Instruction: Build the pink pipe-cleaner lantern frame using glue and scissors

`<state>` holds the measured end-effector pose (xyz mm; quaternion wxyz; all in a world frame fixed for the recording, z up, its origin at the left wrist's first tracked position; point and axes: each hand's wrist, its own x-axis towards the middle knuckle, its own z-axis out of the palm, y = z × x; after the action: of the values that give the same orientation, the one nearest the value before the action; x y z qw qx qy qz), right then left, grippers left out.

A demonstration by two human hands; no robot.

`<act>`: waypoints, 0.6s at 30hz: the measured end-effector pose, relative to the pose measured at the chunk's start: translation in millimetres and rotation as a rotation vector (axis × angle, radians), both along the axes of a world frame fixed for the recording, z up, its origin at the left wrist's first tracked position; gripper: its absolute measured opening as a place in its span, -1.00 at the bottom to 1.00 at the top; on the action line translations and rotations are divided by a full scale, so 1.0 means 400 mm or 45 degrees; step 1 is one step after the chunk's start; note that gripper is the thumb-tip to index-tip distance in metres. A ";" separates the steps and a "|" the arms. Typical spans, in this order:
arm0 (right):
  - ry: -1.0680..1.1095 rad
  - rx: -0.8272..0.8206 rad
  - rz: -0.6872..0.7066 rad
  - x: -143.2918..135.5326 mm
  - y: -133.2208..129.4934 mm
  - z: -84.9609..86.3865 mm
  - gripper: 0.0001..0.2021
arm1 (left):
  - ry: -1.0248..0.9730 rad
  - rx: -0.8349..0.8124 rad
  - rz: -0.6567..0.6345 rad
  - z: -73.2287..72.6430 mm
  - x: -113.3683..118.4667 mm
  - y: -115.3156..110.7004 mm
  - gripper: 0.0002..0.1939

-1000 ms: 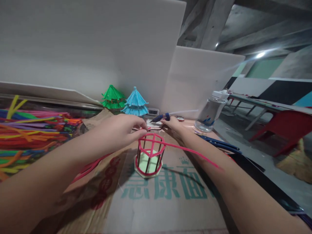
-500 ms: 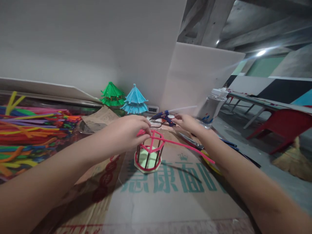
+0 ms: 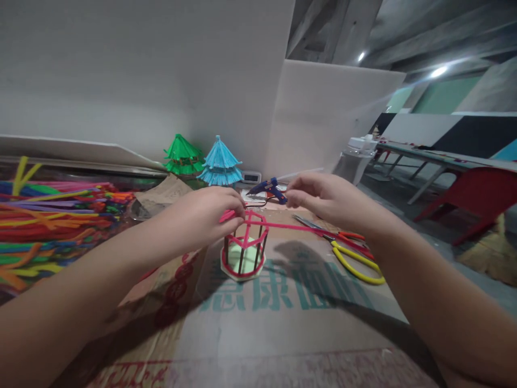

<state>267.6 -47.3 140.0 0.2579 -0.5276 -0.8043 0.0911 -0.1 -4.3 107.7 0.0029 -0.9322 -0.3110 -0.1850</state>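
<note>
A small cage-like frame (image 3: 241, 262) stands on the cardboard, with dark posts between a red ring on a pale base and a pink rim on top. My left hand (image 3: 212, 213) pinches pink pipe cleaner at the left of that rim. From the rim a long pink pipe cleaner (image 3: 288, 226) stretches right, over the scissors (image 3: 350, 263). My right hand (image 3: 329, 199) hovers above this strip, fingers curled and thumb apart, with nothing visible in it. Just left of its fingertips lies a blue glue gun (image 3: 269, 186); whether they touch it is unclear.
Bundles of coloured pipe cleaners (image 3: 52, 226) lie at the left. Behind stand a green tiered cone (image 3: 183, 156) and a light blue one (image 3: 220, 161), near a small display device (image 3: 251, 177). A clear pump bottle (image 3: 356, 159) stands at the back right. Beyond is a red chair (image 3: 476, 199).
My right hand has drawn back slightly from the glue gun toward me, and the scissors show more fully. My left hand stays at the frame's rim. The view has shifted slightly.
</note>
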 end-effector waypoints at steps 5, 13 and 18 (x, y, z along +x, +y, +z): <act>-0.360 -0.100 0.125 -0.041 -0.066 -0.005 -0.81 | 0.018 -0.011 -0.006 -0.004 -0.004 0.002 -0.75; -0.488 0.042 0.100 -0.066 -0.062 -0.023 -0.85 | 0.055 -0.050 0.012 0.002 0.001 -0.002 -0.76; -0.432 0.013 0.206 -0.065 -0.065 -0.014 -0.81 | 0.048 -0.059 0.005 -0.001 -0.005 0.001 -0.78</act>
<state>241.8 -73.5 134.4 0.1131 -0.4677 -0.8764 0.0169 -2.0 -3.8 107.1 -0.0126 -0.9348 -0.3170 -0.1600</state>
